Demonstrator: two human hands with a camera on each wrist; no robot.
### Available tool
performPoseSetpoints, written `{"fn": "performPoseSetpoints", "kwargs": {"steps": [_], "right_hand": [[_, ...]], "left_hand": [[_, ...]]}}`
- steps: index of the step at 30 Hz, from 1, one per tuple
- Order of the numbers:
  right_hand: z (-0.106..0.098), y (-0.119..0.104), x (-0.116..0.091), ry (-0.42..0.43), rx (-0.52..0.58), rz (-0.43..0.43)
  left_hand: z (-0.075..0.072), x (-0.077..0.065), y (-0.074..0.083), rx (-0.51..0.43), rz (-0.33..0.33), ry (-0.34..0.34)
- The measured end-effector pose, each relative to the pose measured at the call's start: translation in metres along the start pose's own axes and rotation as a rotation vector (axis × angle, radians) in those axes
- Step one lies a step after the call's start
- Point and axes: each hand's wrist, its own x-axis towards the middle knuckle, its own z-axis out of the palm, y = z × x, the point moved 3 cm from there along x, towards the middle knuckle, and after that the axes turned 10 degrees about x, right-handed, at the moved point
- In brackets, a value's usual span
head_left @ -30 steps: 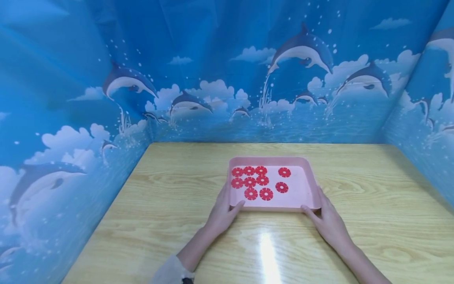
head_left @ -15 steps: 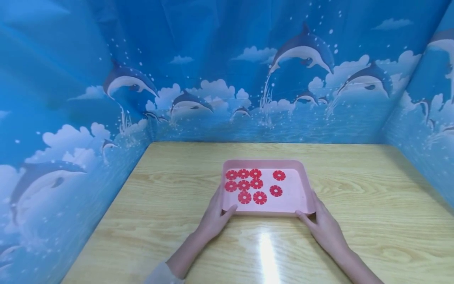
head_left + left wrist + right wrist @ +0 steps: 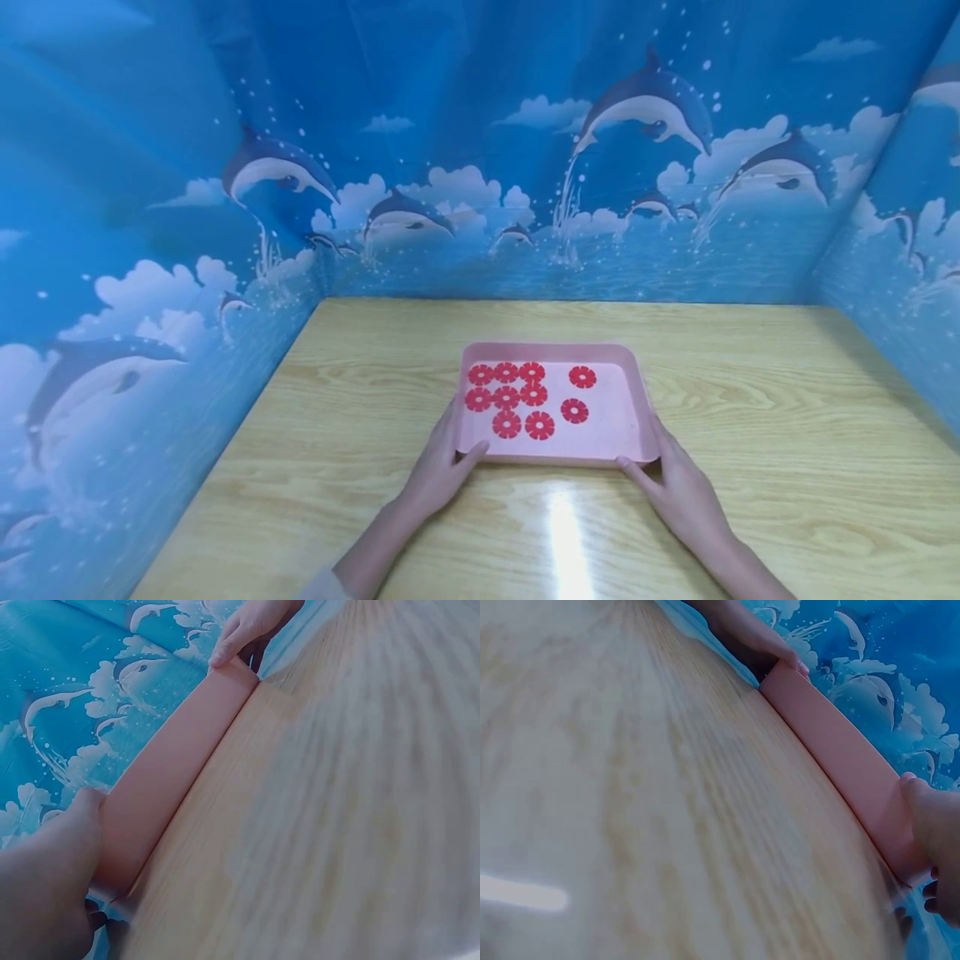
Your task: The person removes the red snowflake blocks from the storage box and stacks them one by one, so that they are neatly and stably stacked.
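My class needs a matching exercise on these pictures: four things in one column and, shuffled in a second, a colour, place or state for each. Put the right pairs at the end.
Column one
1. Tray
2. Discs
3. Left hand
4. Backdrop

Column two
A. Gripping at the near left corner
B. Blue, standing behind everything else
C. Pink, with raised sides
D. Red and notched, lying flat inside something

Right pairs
1-C, 2-D, 3-A, 4-B
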Motion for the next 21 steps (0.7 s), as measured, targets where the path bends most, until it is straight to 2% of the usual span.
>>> {"fn": "performPoseSetpoints", "kwargs": {"steps": [5, 13, 17, 21], "right_hand": [[0.003, -0.003, -0.003, 0.006, -0.001, -0.013], [0.003, -0.009, -0.004, 0.015, -0.008, -0.041], [-0.002, -0.012, 0.001, 0.024, -0.011, -0.056], [-0.01, -0.014, 0.014, 0.044, -0.023, -0.099]], "left_hand": [[-0.004, -0.004, -0.002, -0.004, -0.014, -0.004], [-0.01, -0.009, -0.003, 0.044, -0.019, -0.012], [-0.016, -0.007, -0.004, 0.08, -0.01, -0.008], [-0.024, 0.003, -0.007, 0.107, -0.008, 0.003]]}}
